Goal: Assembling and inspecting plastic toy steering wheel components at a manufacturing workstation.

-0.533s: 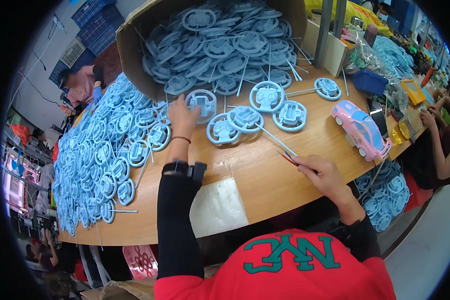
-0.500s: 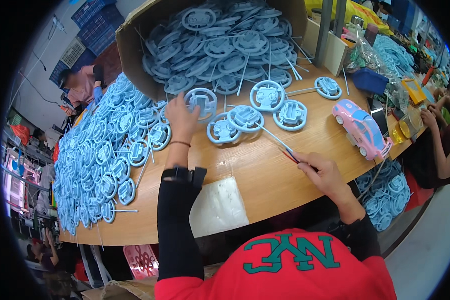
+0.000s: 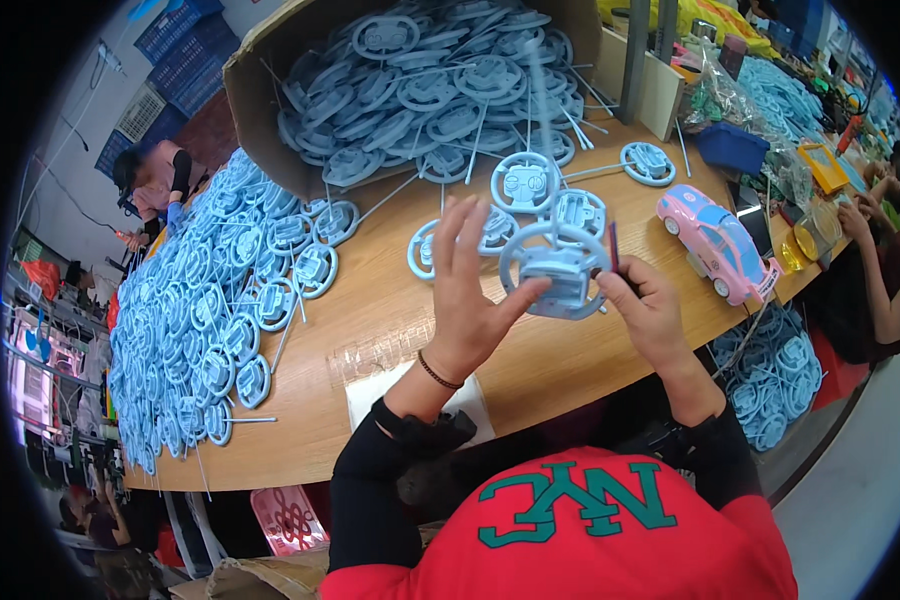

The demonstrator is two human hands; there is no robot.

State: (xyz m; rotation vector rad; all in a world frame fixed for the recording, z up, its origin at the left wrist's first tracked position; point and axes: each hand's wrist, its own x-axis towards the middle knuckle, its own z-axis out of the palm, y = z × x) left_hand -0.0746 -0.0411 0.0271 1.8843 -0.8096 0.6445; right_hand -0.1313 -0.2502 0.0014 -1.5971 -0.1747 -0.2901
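Note:
A light-blue toy steering wheel is raised over the table between my hands, its back housing showing. A blurred pale streak, perhaps its stem, rises from it. My left hand is at its left, fingers stretched upward and apart, the thumb against the wheel. My right hand is closed at the right rim, thumb and finger pinching there. From these fingers a thin dark purple piece sticks up; I cannot tell what it is. Just behind lie several like wheels, among them one with a patterned front.
A cardboard box full of steering wheels lies open at the back. More form a large pile at the left. A pink toy car and a blue bin are at the right. Co-workers sit on both sides.
My left hand has moved right and nearer from beside the box. The wheel that lay by it is now lifted between my hands. My right hand has risen slightly.

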